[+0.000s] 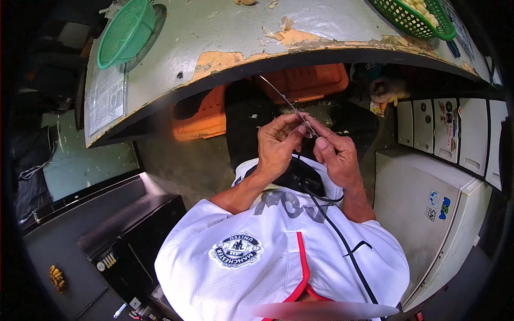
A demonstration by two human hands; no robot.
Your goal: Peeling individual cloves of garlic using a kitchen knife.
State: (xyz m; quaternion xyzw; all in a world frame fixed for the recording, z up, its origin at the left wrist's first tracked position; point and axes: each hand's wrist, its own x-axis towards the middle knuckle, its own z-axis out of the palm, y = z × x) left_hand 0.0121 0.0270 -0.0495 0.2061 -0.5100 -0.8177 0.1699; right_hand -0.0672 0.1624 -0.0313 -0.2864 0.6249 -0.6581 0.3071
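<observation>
My right hand [339, 154] holds a thin knife [277, 90] near its lower end, thumb and forefinger along it. The narrow blade slants up and left, towards the table's front edge. My left hand [277, 140] is closed beside it, its fingertips pinching a small pale piece, apparently a garlic clove with skin, against the knife. The fingers partly hide this piece. Both hands are above my lap, in front of the grey table [176, 36]. A green plastic basket [405, 24] with pale peeled cloves [421, 10] stands at the table's upper right.
A green basket [124, 36] and a plastic-covered printed sheet [106, 100] lie on the table's left. Papery skins [273, 33] are scattered near its chipped edge. Orange plastic containers [307, 82] sit beneath. To the right are white drawers [445, 132] and a white appliance [417, 200]. A black cable [345, 240] crosses my shirt.
</observation>
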